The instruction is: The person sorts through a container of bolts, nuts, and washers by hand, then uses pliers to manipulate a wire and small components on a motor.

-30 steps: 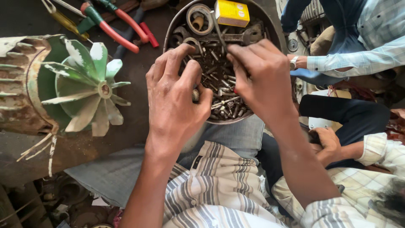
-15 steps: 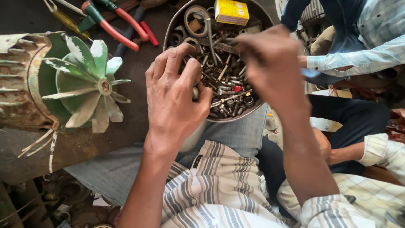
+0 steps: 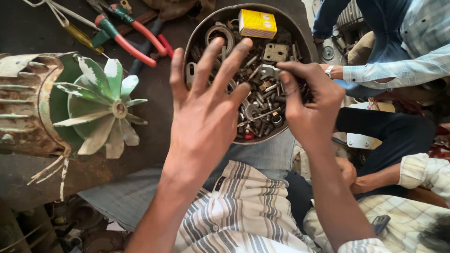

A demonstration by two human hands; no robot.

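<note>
The old electric motor (image 3: 42, 103) fills the 9 o'clock side, its ribbed casing rusty and flaking green, its pale green cooling fan (image 3: 105, 110) bare and facing 3 o'clock, with loose wires hanging at its lower edge. Next in size is the round metal bowl (image 3: 197, 35) at 12 o'clock, resting on the person's lap and heaped with bolts, nuts, washers, rings and small plates.

The left hand (image 3: 206, 112) hovers flat over the bowl's 8 o'clock part, fingers spread wide and straight, pointing toward 12 o'clock, holding nothing. The right hand (image 3: 311, 105) sits at the bowl's 4 o'clock edge, its fingers curled narrow; thumb and forefinger pinch a small grey metal piece (image 3: 268, 71) just above the heap, though what kind of piece it is cannot be told.

At 3 o'clock, beyond the bowl, another person's blue checked sleeve (image 3: 393, 70) reaches in, with a wrist near the bowl's rim. At 5 o'clock a second co-worker's hand (image 3: 349, 171) shows below a dark trouser leg.

At 11 o'clock lie red-handled pliers (image 3: 136, 44) with green-collared grips, touching other tools. Smallest, a yellow box (image 3: 258, 23) sits on top of the hardware at the bowl's 12 o'clock rim.
</note>
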